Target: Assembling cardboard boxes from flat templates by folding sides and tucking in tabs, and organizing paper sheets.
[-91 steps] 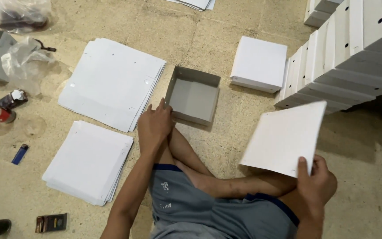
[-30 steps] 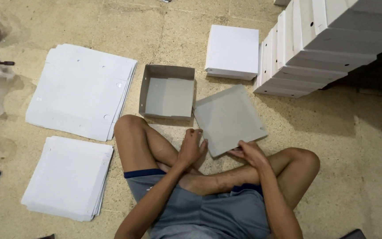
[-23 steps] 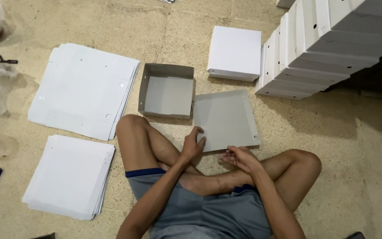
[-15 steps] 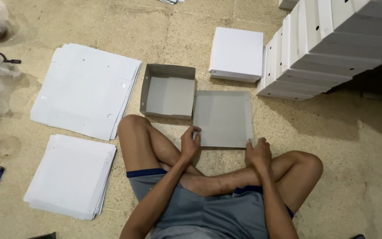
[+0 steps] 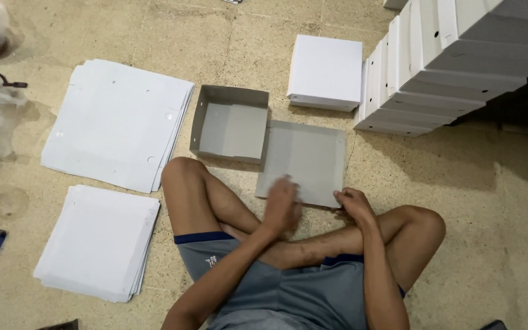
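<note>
Grey card sheet [image 5: 304, 160] lies flat just ahead of me; my left hand [image 5: 281, 205] presses its near edge, palm open; my right hand [image 5: 354, 203] pinches its near corner.

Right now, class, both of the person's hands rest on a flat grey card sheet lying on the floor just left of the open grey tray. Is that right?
Not quite. The head view shows the flat grey sheet lying just right of the open grey tray, not left. The rest holds: the left hand and right hand both rest on the sheet's near edge, on the floor.
</note>
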